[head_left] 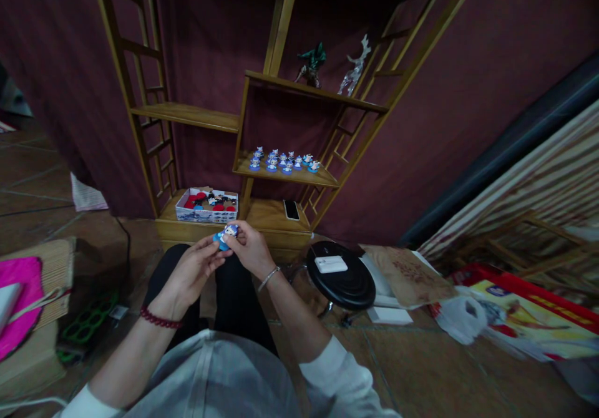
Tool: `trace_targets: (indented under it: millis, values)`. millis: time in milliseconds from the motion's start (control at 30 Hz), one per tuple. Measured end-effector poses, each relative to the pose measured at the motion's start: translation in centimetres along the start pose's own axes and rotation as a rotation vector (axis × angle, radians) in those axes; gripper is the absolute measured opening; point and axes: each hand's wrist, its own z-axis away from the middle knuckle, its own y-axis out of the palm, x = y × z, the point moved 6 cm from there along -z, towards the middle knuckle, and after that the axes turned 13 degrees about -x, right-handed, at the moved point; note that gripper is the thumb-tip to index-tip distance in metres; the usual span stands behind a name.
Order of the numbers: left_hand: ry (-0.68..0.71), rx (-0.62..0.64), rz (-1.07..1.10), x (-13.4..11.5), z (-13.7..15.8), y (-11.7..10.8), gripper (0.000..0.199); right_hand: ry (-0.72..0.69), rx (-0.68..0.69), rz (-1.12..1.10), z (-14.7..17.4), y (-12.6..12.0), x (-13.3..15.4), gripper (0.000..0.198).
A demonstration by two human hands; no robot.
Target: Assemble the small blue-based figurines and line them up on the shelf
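Between both hands, above my knees, is a small figurine (230, 233) with blue-purple hair and a blue base. The fingers of my left hand (196, 267) close on the base from the left. From the right, my right hand (250, 248) grips the figurine's upper part and side. Several similar figurines (283, 161) stand grouped on the middle wooden shelf ahead. Just beyond my hands, on the low shelf, a patterned box (206, 214) holds several red, black and white pieces.
A phone (291, 209) lies on the low shelf. A black round stool (346, 284) bearing a white device (331, 264) stands to the right. Higher up are a green figure (311, 65) and a clear deer ornament (355, 67). Cardboard (60, 262) is at left, a plastic bag (461, 315) at right.
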Motion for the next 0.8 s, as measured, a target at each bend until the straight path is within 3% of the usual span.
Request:
trace_targets:
  millis: [267, 800]
  values:
    - [-0.079, -0.025, -0.035, 1.6, -1.4, -0.2, 0.007, 0.024, -0.037, 0.112, 0.0, -0.7, -1.5, 0.024]
    - [-0.136, -0.124, -0.001, 2.9, -5.0, -0.5, 0.010, 0.133, -0.024, 0.033, -2.0, 0.3, -4.6, 0.024]
